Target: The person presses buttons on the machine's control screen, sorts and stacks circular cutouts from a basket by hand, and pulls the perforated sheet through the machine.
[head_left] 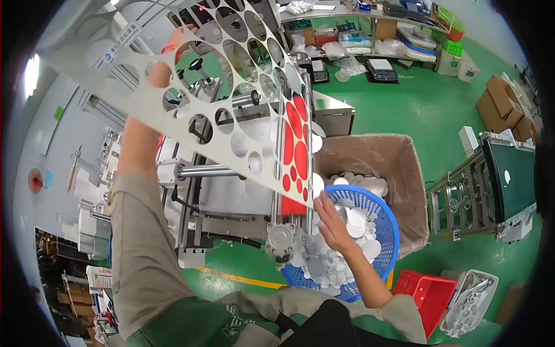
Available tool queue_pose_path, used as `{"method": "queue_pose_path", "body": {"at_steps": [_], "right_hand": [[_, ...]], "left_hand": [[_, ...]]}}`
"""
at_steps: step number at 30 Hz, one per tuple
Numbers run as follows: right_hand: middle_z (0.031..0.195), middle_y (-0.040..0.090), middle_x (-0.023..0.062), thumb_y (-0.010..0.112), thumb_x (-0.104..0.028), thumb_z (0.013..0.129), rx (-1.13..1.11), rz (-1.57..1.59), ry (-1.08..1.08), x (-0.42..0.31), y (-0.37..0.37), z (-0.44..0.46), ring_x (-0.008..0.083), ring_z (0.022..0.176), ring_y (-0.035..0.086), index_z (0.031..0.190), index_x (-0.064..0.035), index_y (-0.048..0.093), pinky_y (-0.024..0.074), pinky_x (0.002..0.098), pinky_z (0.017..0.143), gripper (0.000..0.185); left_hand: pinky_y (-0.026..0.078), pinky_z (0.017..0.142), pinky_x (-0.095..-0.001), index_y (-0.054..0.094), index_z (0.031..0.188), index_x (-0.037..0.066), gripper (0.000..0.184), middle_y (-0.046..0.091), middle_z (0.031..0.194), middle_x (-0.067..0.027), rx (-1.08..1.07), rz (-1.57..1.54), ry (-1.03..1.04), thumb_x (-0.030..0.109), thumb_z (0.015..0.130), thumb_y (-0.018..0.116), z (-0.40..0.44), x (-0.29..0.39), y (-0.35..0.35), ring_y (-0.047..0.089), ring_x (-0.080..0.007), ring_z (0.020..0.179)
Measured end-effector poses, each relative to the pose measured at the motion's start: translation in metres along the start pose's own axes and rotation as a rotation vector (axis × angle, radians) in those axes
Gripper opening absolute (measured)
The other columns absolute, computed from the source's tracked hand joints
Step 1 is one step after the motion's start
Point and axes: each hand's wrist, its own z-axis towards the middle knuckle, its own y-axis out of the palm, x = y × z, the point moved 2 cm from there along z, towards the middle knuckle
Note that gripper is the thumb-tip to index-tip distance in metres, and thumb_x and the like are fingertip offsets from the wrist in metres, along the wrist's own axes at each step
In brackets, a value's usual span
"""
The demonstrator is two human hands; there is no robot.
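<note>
A large thin white sheet full of round holes (173,124) slants across the view, from the upper left down to a red-covered roller (295,147) on a machine. My left forearm passes behind the sheet. My left hand (180,39) is at the sheet's upper part, partly covered by it, so its grip is unclear. My right hand (335,224) is open, fingers stretched out, at the sheet's lower right corner. Whether it touches the sheet is hard to see. Below it, a blue basket (388,231) holds many loose white discs (357,220).
Beyond the basket stands a lined brown bin (376,147) with more discs. Metal rails and a motor (281,237) are close in front. A red crate (425,298) sits at lower right. Further off are a wheeled frame (468,196), cardboard boxes (502,107) and a loaded workbench (370,17).
</note>
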Motion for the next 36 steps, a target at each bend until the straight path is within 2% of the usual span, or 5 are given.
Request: {"method": "queue_pose_path", "body": {"at_steps": [20, 26, 31, 34, 36], "right_hand": [[0.117, 0.061, 0.0109, 0.042, -0.021, 0.091, 0.253, -0.274, 0.079, 0.045, -0.036, -0.044, 0.0321, 0.118, 0.051, 0.114, -0.0046, 0.060, 0.0303, 0.0491, 0.104, 0.034], [0.116, 0.061, 0.0126, 0.061, -0.010, 0.082, 0.555, -0.202, -0.408, -0.050, -0.152, 0.192, 0.0292, 0.105, 0.058, 0.117, -0.0033, 0.057, 0.0437, 0.0359, 0.089, 0.035], [0.140, 0.027, 0.0329, 0.059, -0.041, 0.084, 0.252, -0.049, -0.589, -0.108, -0.132, 0.366, 0.0423, 0.133, 0.025, 0.141, 0.0006, 0.022, 0.0238, 0.0408, 0.108, 0.080], [0.101, 0.064, 0.0152, 0.061, -0.021, 0.082, 0.371, -0.264, -0.844, -0.098, -0.112, 0.410, 0.0315, 0.085, 0.064, 0.130, -0.0081, 0.045, 0.0496, 0.0375, 0.074, 0.052], [0.095, 0.061, 0.0245, 0.051, -0.006, 0.076, 0.480, -0.780, -0.266, -0.153, -0.112, 0.352, 0.0411, 0.087, 0.058, 0.115, -0.0017, 0.056, 0.0463, 0.0404, 0.073, 0.040]], "left_hand": [[0.049, 0.076, -0.0346, 0.067, 0.105, 0.011, 0.042, 0.067, 0.095, -0.0166, 0.467, 0.475, 0.310, 0.044, 0.080, 0.058, 0.060, 0.023, 0.050, 0.064, -0.0305, 0.088], [0.050, 0.073, -0.0413, 0.067, 0.097, 0.014, 0.029, 0.066, 0.092, -0.0182, 0.628, 0.223, 0.442, 0.038, 0.084, 0.057, 0.055, 0.027, 0.058, 0.064, -0.0337, 0.088], [0.046, 0.090, -0.0353, 0.041, 0.126, -0.006, 0.047, 0.052, 0.126, -0.0169, -0.311, -0.900, 0.044, 0.029, 0.098, 0.031, -0.073, 0.121, 0.040, 0.056, -0.0286, 0.107], [0.040, 0.101, -0.0389, 0.029, 0.138, -0.002, 0.057, 0.037, 0.140, -0.0171, -0.793, -1.159, 0.031, 0.034, 0.095, 0.039, -0.117, 0.135, 0.020, 0.043, -0.0305, 0.124], [0.031, 0.107, -0.0395, 0.027, 0.138, -0.004, 0.060, 0.031, 0.144, -0.0186, -1.338, -1.279, 0.246, 0.039, 0.097, 0.031, -0.137, 0.143, 0.013, 0.035, -0.0313, 0.131]]}}
